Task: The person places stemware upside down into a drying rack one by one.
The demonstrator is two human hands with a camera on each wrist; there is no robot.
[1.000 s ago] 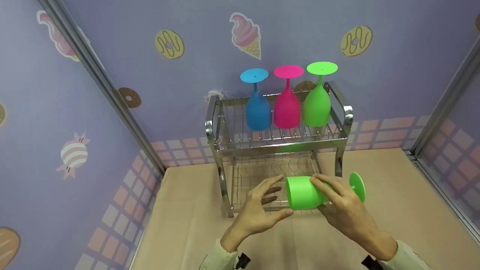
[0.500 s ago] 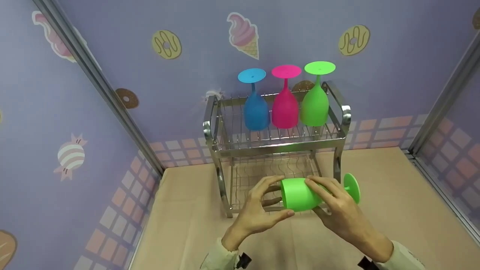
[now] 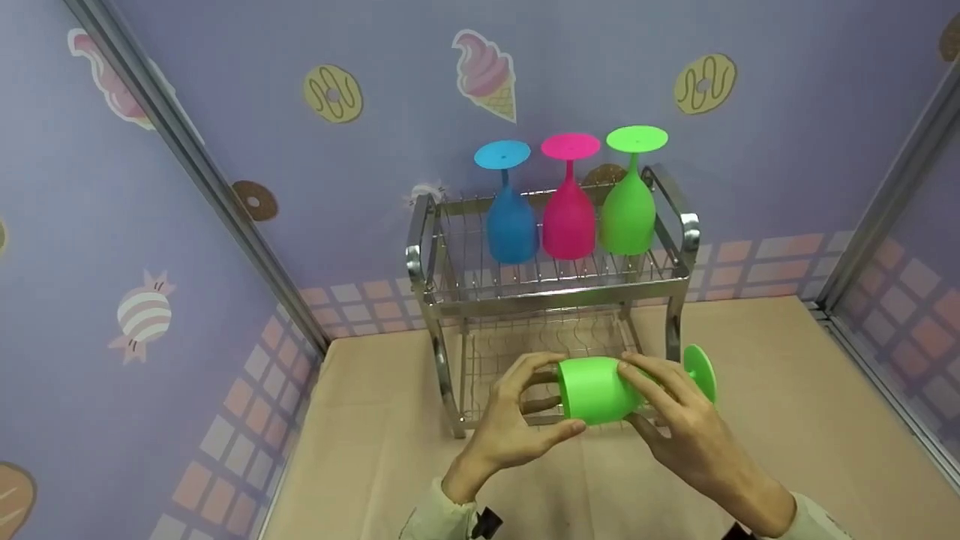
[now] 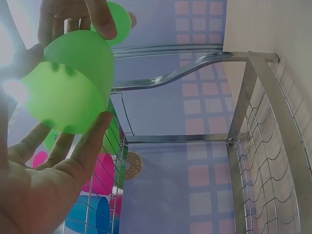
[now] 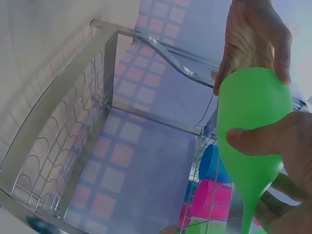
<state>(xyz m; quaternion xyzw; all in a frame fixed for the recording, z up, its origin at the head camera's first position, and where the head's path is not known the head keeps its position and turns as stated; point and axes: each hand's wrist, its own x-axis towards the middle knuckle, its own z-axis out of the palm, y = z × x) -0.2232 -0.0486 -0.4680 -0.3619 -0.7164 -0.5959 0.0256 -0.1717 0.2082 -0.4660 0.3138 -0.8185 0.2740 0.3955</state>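
Held sideways in front of the rack is a green plastic wine glass [image 3: 598,391], its mouth to the left and its foot to the right. My right hand [image 3: 690,420] grips the lower bowl, with the thumb across its side in the right wrist view. At the mouth, my left hand [image 3: 506,420] holds the rim between thumb and fingers, as the left wrist view [image 4: 53,170] also shows. Upside down on the rack's top shelf stand a blue wine glass [image 3: 513,229], a pink wine glass [image 3: 569,225] and another green wine glass [image 3: 628,217].
The two-tier metal dish rack [image 3: 555,300] stands near the back wall, with wire loops on its lower shelf [image 3: 517,337]. A beige cloth [image 3: 375,420] covers the table. Patterned panels with metal frame posts [image 3: 202,172] enclose it on the sides.
The held green wine glass has moved left with my right hand, so its rim now meets my left hand's fingers and thumb. The glasses on the rack have stayed in place.
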